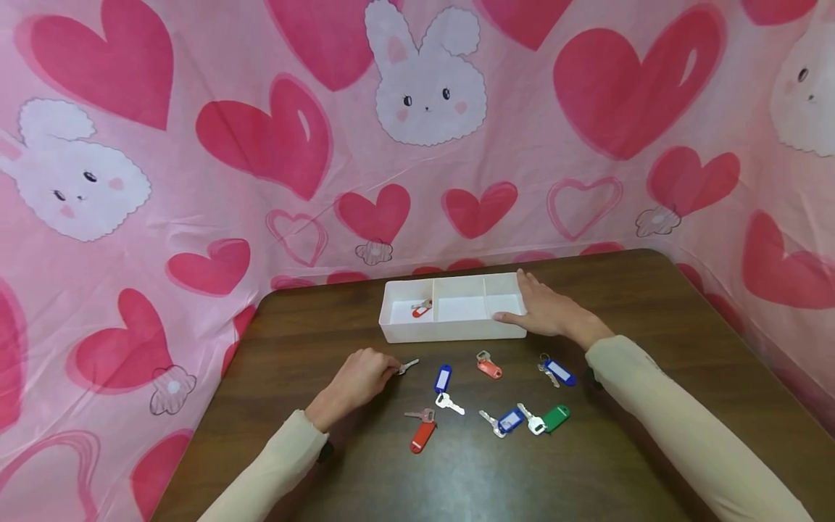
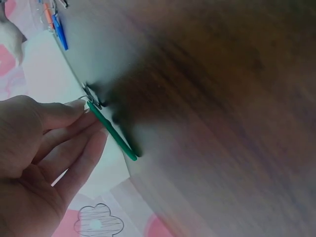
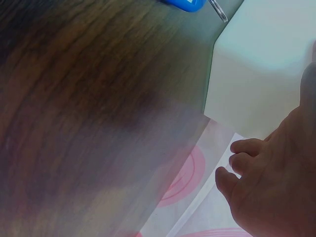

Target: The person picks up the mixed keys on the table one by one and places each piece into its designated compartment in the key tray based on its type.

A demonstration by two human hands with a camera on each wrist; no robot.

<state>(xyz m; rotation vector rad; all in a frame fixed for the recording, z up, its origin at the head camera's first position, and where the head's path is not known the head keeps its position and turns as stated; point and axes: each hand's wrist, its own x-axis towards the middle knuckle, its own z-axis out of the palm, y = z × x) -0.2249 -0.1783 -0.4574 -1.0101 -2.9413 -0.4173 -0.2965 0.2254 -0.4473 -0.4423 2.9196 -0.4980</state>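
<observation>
My left hand (image 1: 365, 373) pinches the ring end of a green-tagged key (image 1: 408, 366) low over the table. In the left wrist view its green tag (image 2: 112, 131) hangs by the fingertips; in the head view the tag is hidden behind the hand. My right hand (image 1: 551, 310) rests on the right end of a white three-compartment box (image 1: 450, 332), fingers spread and thumb at the front rim. In the box's left compartment lies a key with a red tag (image 1: 422, 309).
Tagged keys lie in front of the box: blue (image 1: 443, 378), orange-red (image 1: 489, 366), another blue (image 1: 559, 371) near my right wrist, red (image 1: 422, 437), a third blue (image 1: 511, 420) and green (image 1: 557, 419). A pink heart-and-rabbit cloth (image 1: 417, 167) hangs behind the brown table (image 1: 313, 326).
</observation>
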